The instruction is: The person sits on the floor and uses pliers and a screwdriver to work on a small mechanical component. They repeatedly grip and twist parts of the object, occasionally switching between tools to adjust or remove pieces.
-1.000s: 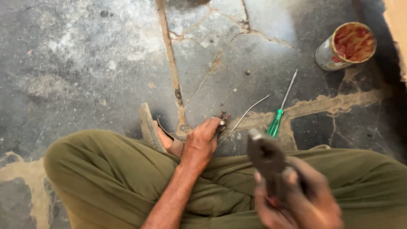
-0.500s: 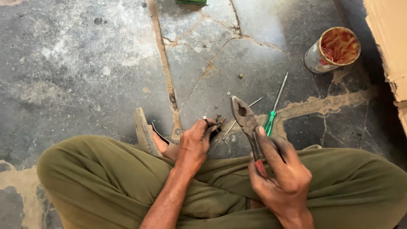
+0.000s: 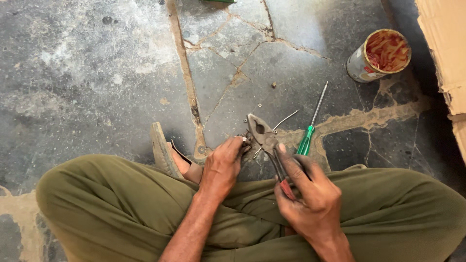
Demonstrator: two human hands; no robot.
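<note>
I sit cross-legged on a cracked stone floor in olive trousers. My right hand [image 3: 306, 194] grips the red handles of a pair of grey pliers [image 3: 264, 138], whose jaws point up and left, close to my left fingertips. My left hand [image 3: 222, 167] pinches a small dark metal part [image 3: 246, 139] against the floor just in front of my legs. A bent piece of wire [image 3: 284, 120] lies beside the pliers' jaws. A green-handled screwdriver [image 3: 310, 127] rests on the floor just right of the pliers, tip pointing away.
An open tin can [image 3: 378, 56] with reddish residue stands at the upper right. A cardboard edge [image 3: 444, 48] borders the right side. A sandal [image 3: 162, 150] pokes out by my left knee. Small washers or nuts [image 3: 274, 85] lie scattered on the floor.
My right hand has brought the pliers down from near my lap toward the floor, until the jaws sit beside the part under my left fingers. My left hand has stayed put.
</note>
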